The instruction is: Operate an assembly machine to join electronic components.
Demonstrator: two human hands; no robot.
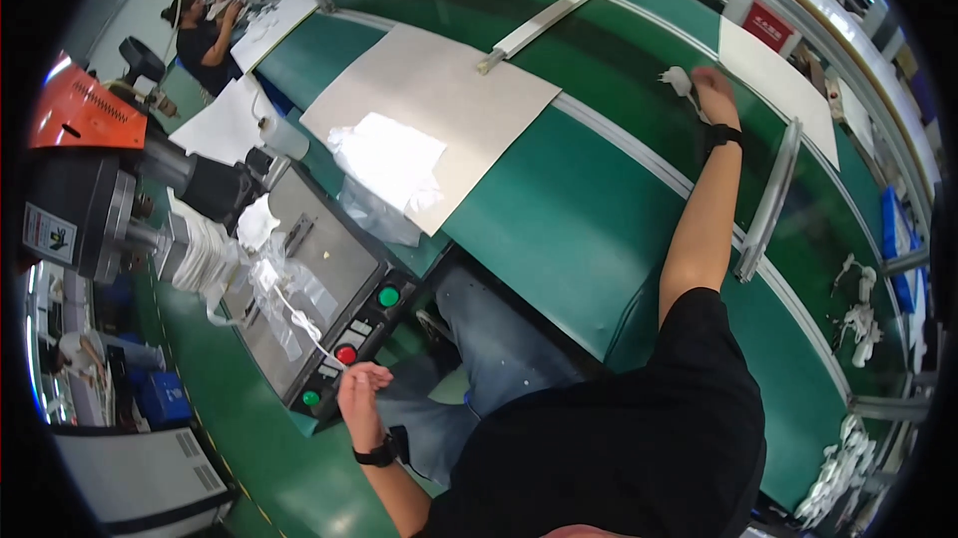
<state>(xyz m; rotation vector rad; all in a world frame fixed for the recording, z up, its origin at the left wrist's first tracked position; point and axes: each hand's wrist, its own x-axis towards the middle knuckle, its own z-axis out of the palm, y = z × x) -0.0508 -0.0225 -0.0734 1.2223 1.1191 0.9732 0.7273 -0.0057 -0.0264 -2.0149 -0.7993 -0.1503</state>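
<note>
My right hand point(714, 97) reaches far out over the green conveyor belt, its fingers curled at a white corded part point(678, 80) whose cord runs beside the palm. My left hand point(361, 394) hovers by the front edge of a machine's control panel, just below a red button point(345, 354). Its fingers are loosely bent and apart, with nothing seen in them. On the machine's dark bed point(334, 239) lies a white part point(267, 278) among clear film, with a white cord point(301, 322) trailing toward my left hand.
An orange and black machine head point(90, 109) stands at the left. Green buttons point(388, 295) flank the red one. White sheets point(389, 159) lie on a beige board point(479, 109). Metal bars point(770, 204) cross the belt. White corded parts point(858, 323) lie farther right. Another person point(205, 39) sits far left.
</note>
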